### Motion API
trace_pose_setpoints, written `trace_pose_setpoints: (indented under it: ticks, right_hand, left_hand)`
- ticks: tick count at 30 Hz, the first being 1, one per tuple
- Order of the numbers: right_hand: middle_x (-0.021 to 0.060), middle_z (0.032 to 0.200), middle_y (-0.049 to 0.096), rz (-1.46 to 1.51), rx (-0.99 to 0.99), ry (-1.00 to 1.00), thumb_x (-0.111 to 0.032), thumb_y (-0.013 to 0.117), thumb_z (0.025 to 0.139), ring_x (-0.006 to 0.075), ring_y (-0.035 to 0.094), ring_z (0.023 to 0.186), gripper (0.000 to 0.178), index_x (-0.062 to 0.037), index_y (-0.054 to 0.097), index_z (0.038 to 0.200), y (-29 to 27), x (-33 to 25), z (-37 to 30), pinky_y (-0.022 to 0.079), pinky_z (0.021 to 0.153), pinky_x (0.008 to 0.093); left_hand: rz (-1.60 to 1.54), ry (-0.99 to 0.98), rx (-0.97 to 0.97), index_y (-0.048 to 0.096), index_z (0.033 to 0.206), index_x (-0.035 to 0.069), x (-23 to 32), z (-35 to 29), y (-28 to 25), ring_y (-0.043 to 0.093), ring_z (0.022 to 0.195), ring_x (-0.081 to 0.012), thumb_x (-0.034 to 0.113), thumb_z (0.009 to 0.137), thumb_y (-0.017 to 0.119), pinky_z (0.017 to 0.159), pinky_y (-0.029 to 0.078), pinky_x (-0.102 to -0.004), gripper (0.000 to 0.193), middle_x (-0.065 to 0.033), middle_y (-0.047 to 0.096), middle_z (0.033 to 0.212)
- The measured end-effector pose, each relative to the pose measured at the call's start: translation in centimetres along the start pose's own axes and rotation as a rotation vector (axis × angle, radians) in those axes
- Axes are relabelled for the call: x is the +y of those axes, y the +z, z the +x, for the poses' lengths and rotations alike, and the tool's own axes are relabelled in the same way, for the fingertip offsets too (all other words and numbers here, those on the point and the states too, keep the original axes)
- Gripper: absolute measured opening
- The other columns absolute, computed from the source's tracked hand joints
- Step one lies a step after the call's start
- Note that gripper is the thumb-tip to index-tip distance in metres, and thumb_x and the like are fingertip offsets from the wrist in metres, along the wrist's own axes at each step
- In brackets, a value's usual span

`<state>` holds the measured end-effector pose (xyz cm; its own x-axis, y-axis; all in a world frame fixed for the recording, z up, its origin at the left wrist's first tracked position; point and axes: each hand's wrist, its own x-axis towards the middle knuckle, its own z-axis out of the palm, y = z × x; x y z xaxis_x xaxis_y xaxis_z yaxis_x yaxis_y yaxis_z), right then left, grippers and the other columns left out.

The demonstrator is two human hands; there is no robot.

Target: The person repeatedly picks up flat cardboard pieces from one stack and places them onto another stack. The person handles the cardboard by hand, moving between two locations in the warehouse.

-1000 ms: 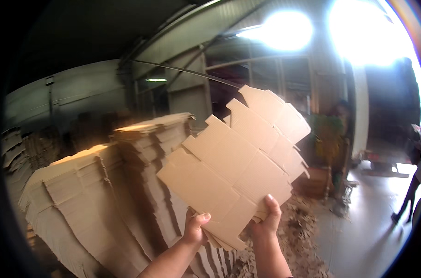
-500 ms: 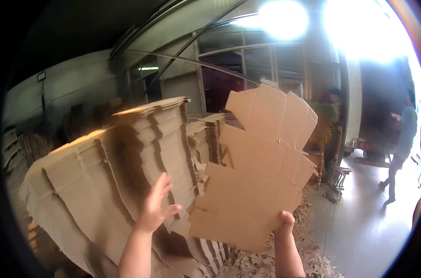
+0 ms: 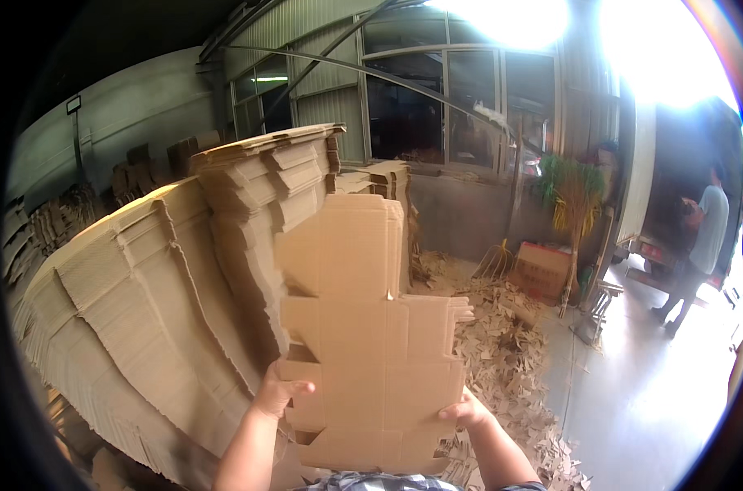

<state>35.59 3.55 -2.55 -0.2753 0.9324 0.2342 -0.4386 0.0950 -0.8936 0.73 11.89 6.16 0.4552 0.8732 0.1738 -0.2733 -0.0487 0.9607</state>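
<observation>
A small bundle of flat die-cut cardboard box blanks (image 3: 363, 344) stands nearly upright in front of me, its tabs and slots showing along both sides. My left hand (image 3: 278, 391) grips its left edge, thumb on the front face and the other fingers mostly hidden. On the right edge, my right hand (image 3: 467, 409) holds it in the same way, thumb in front. Just beyond and to the left rises a tall stack of similar cardboard blanks (image 3: 134, 303), with a higher pile (image 3: 261, 188) behind it.
Cardboard scraps (image 3: 510, 360) lie heaped on the floor at right. Behind them are a brown carton (image 3: 541, 272) and an upright broom (image 3: 578, 192) with green and yellow bristles. Farther right, a person (image 3: 705, 237) stands near a truck (image 3: 649, 245). Windows (image 3: 469, 98) line the back wall.
My left hand, earlier open and apart from the cardboard, now grips its left edge. The bundle has moved left and become more upright, and my view has shifted.
</observation>
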Motion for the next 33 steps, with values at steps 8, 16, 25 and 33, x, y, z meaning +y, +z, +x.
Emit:
trace_pose_setpoints:
  ticks: [8, 16, 25, 33]
  right_hand:
    - [0.0138, 0.124, 0.056, -0.192, -0.062, 0.261, -0.021, 0.077, 0.066, 0.0213, 0.052, 0.116, 0.082, -0.0002, 0.042, 0.137, -1.9, 2.9, 1.3, 0.041, 0.100, 0.0384]
    - [0.0144, 0.113, 0.060, -0.492, 0.478, -0.200, -0.022, 0.085, 0.065, 0.0235, 0.059, 0.107, 0.080, -0.0060, 0.047, 0.134, 3.4, -7.7, 3.9, 0.050, 0.090, 0.0375]
    - [0.0147, 0.097, 0.061, -1.584, 0.365, 0.017, -0.029, 0.085, 0.062, 0.0332, 0.062, 0.090, 0.050, -0.0056, 0.065, 0.102, 4.1, -10.8, 3.9, 0.051, 0.080, 0.0393]
    - [0.0153, 0.092, 0.067, -1.550, 0.156, 0.428, -0.048, 0.083, 0.059, 0.0330, 0.065, 0.087, 0.064, -0.0053, 0.062, 0.102, 2.3, -10.6, 5.2, 0.052, 0.077, 0.0396]
  left_hand:
    - [0.042, -0.086, 0.076, 0.066, 0.102, 0.000, -1.6, -0.9, -0.7, 0.066, 0.084, -0.0202, 0.007, 0.064, 0.081, 0.075, 0.053, -0.0329, 0.041, -0.0083, 0.069, 0.095]
    - [0.142, -0.014, 0.056, 0.061, 0.107, -0.002, -2.9, -1.9, 1.1, 0.064, 0.087, -0.0168, 0.003, 0.067, 0.079, 0.075, 0.053, -0.0309, 0.045, -0.0087, 0.067, 0.096]
    - [0.090, -0.111, 0.063, 0.062, 0.104, -0.002, -4.7, -1.7, 2.0, 0.065, 0.085, -0.0170, -0.003, 0.068, 0.078, 0.072, 0.054, -0.0301, 0.040, -0.0088, 0.067, 0.095]
    - [0.070, -0.216, 0.088, 0.062, 0.104, -0.003, -6.8, -1.9, 2.2, 0.066, 0.085, -0.0185, -0.006, 0.067, 0.077, 0.075, 0.055, -0.0316, 0.040, -0.0103, 0.067, 0.096]
